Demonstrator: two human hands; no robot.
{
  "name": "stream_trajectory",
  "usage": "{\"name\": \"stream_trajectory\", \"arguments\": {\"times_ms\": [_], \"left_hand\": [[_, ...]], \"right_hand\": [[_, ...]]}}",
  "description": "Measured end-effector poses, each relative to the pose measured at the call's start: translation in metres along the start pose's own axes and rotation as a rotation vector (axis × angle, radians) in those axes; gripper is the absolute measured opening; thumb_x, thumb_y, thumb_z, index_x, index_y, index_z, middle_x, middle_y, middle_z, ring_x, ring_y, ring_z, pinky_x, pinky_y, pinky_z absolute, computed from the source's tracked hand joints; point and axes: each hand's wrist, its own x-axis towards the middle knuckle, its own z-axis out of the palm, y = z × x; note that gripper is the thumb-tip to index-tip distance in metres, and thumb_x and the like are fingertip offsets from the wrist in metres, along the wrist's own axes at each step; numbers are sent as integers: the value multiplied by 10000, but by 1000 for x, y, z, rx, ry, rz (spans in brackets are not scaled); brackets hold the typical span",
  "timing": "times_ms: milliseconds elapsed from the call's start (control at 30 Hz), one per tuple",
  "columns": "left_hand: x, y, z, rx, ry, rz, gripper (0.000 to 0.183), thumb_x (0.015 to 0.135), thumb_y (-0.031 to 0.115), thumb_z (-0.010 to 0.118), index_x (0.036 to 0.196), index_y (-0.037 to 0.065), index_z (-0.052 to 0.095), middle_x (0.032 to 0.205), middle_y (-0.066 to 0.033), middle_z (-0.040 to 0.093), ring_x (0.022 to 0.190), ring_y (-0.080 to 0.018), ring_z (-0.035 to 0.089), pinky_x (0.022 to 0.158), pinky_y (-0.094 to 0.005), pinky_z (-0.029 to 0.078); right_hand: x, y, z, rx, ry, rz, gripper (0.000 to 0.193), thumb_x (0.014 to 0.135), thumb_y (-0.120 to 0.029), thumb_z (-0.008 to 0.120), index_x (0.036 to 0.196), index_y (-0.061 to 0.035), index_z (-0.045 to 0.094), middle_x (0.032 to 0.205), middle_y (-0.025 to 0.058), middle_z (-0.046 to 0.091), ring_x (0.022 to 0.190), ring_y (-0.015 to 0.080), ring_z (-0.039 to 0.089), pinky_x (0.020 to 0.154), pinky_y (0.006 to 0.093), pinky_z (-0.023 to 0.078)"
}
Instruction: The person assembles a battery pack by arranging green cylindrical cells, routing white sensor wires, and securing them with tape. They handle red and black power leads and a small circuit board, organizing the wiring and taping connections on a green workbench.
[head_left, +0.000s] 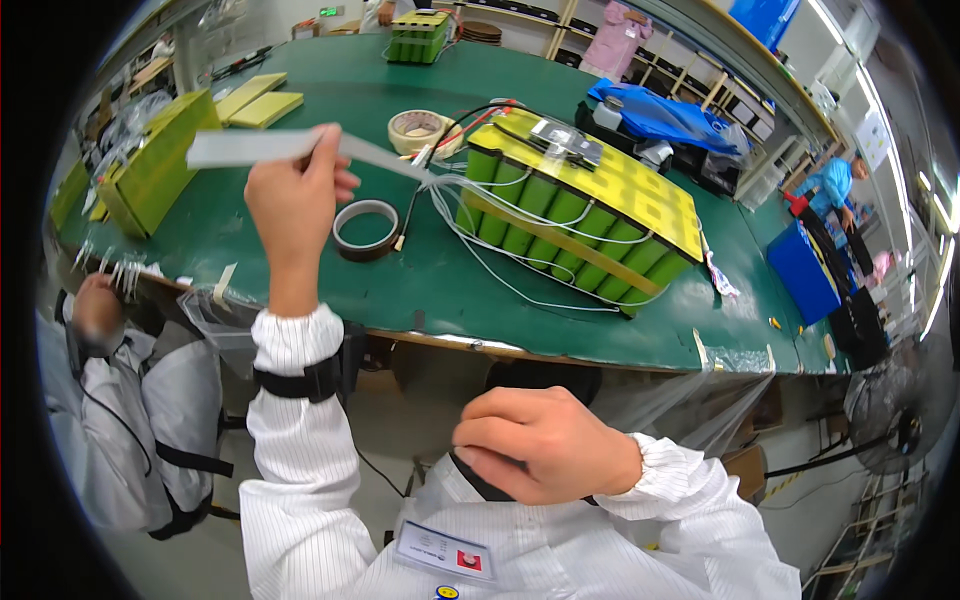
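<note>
My left hand [305, 195] is raised over the green table, thumb and fingers pinched on a pale flat strip [240, 149]. One end of the strip sticks out to the left; its other part runs right to a bundle of thin white wires [438, 182]. Those wires lead to a battery pack [585, 200] of green cylindrical cells with a yellow top and a small circuit board [567, 143] on it. Away from the table, in front of my body, my right hand [545, 445] is loosely closed with curled fingers, nothing seen in it.
A dark tape roll [365, 230] and a cream tape roll [418, 132] lie left of the pack. Yellow-green panels [160, 165] stand at the left. Behind are another battery pack [418, 38] and a blue plastic sheet [665, 115]. A person [130, 410] sits at left.
</note>
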Motion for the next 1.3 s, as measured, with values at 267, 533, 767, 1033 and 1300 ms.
{"name": "stream_trajectory", "arguments": {"times_ms": [267,533,767,1033,1300], "left_hand": [[10,42,-30,-145,-1,37,233,944,175,699,1007,-47,729,729,-71,683,571,-123,636,503,-244,497],[-130,83,-61,-365,-787,-151,103,869,50,692,888,-41,736,744,-111,706,598,-154,660,540,-255,517],[-225,60,-8,-499,-1066,-504,402,904,96,729,1236,-94,606,787,-140,688,630,-167,654,553,-271,533],[-231,41,-3,-69,-1182,-492,274,966,61,647,1210,-63,647,1007,-178,703,829,-191,650,768,-310,523],[-239,43,35,26,-1303,-352,323,982,81,638,1271,-65,621,905,-112,713,743,-131,645,679,-254,529]], "right_hand": [[-21,9,-10,15,-88,92,118,858,-56,701,975,-48,688,899,78,674,684,235,662,575,332,539],[-43,-19,-24,247,336,330,509,817,-87,813,1269,11,599,875,81,696,558,91,551,532,228,463],[-130,5,-7,142,445,318,142,884,-170,771,895,-43,710,806,55,662,559,157,582,498,298,444],[-327,28,-44,138,1096,868,173,812,-107,763,909,-27,644,712,55,664,625,125,614,560,314,475],[-400,146,-18,-727,1554,1008,124,859,-47,702,968,-28,646,821,113,695,660,235,677,586,330,517]]}}
